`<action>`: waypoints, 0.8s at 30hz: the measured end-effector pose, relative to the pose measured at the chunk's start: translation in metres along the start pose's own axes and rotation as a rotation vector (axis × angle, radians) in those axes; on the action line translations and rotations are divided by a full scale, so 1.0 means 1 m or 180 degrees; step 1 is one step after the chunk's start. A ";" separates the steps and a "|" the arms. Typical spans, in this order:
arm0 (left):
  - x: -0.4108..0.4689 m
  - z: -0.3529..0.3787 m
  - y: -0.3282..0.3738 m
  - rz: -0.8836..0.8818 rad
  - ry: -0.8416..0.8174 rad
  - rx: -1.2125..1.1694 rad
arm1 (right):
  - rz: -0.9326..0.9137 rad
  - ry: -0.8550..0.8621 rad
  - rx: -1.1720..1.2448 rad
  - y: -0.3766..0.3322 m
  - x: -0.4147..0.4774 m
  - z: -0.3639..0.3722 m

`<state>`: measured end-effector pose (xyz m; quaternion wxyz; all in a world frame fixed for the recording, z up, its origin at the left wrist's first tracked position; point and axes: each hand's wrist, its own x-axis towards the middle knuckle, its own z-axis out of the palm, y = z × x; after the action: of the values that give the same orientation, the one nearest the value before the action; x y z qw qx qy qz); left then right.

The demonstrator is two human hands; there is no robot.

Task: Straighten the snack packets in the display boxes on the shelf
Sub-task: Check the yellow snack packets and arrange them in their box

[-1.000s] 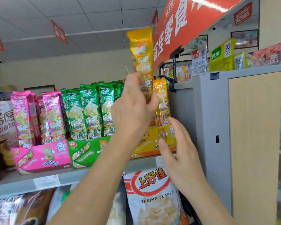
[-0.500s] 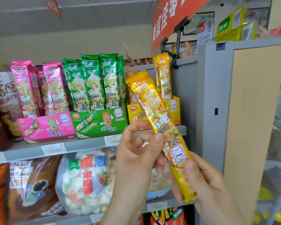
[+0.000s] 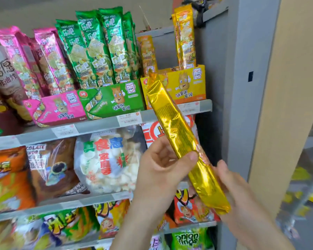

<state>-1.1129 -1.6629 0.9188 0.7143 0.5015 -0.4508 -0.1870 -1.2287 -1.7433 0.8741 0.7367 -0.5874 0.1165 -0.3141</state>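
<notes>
Packet: yellow packet (image 3: 181,141) held in the air in front of the shelf, outside every box. It is tilted, top end up-left over the front of the yellow box, bottom end down-right. Its plain gold back with fine print faces the camera.
Left hand: left hand (image 3: 161,170) grips the packet's middle, thumb pressed on the facing side, fingers curled behind it.
Right hand: right hand (image 3: 242,195) holds the packet's lower end from behind, one fingertip at its right edge.
Yellow box: yellow display box (image 3: 190,83) at the right end of the top shelf. Upright yellow packets (image 3: 185,37) stand at its right side, one more at its left rear, with a gap between them.
Green box: green display box (image 3: 114,98) touching the yellow box's left side. It is packed with green packets (image 3: 98,47), which lean slightly left.
Pink box: pink display box (image 3: 56,107) left of the green one and angled. Its pink packets (image 3: 25,56) lean left.
Shelf: grey shelf edge (image 3: 98,125) under the boxes, with a price tag (image 3: 128,119) below the green box.
Lower shelf: white puffed-snack bag (image 3: 107,159) just left of the left hand, brown bag (image 3: 52,168) beside it, red-and-white bag (image 3: 152,132) partly hidden behind the packet.
Bottom: onion rings bag (image 3: 187,238), partly in view.
Right side: grey upright panel (image 3: 242,69) just beside the yellow box.
</notes>
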 end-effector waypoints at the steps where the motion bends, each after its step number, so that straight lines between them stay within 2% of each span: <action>1: -0.001 -0.004 -0.001 0.0021 0.0077 0.0049 | -0.0075 -0.0043 -0.0222 -0.001 0.000 0.000; 5: -0.007 -0.015 -0.002 -0.0031 0.0064 0.0046 | -0.0211 -0.0286 -0.0486 0.000 -0.003 0.010; 8: -0.007 -0.029 0.004 -0.0092 0.0420 -0.0259 | -0.0115 -0.0309 -0.0743 0.008 -0.005 0.021; 12: -0.003 -0.066 0.021 0.0084 0.0752 -0.0458 | 0.0041 -0.0639 -0.1079 0.015 -0.013 0.037; 18: -0.007 -0.103 0.031 0.0096 0.0690 -0.0776 | 0.0197 -0.0684 -0.1519 0.018 -0.016 0.064; 20: -0.008 -0.118 0.031 0.0084 0.0720 -0.0652 | 0.0194 -0.0642 -0.1651 0.019 -0.015 0.074; 22: -0.010 -0.131 0.033 0.0003 0.0692 -0.0410 | 0.0207 -0.0600 -0.1653 0.022 -0.014 0.086; 24: -0.013 -0.140 0.038 -0.0156 0.0535 -0.0684 | 0.0205 -0.0530 -0.1490 0.025 -0.013 0.096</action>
<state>-1.0101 -1.5607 0.9334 0.7943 0.4469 -0.3544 -0.2090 -1.1788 -1.6562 0.8753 0.5973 -0.7618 0.1436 -0.2054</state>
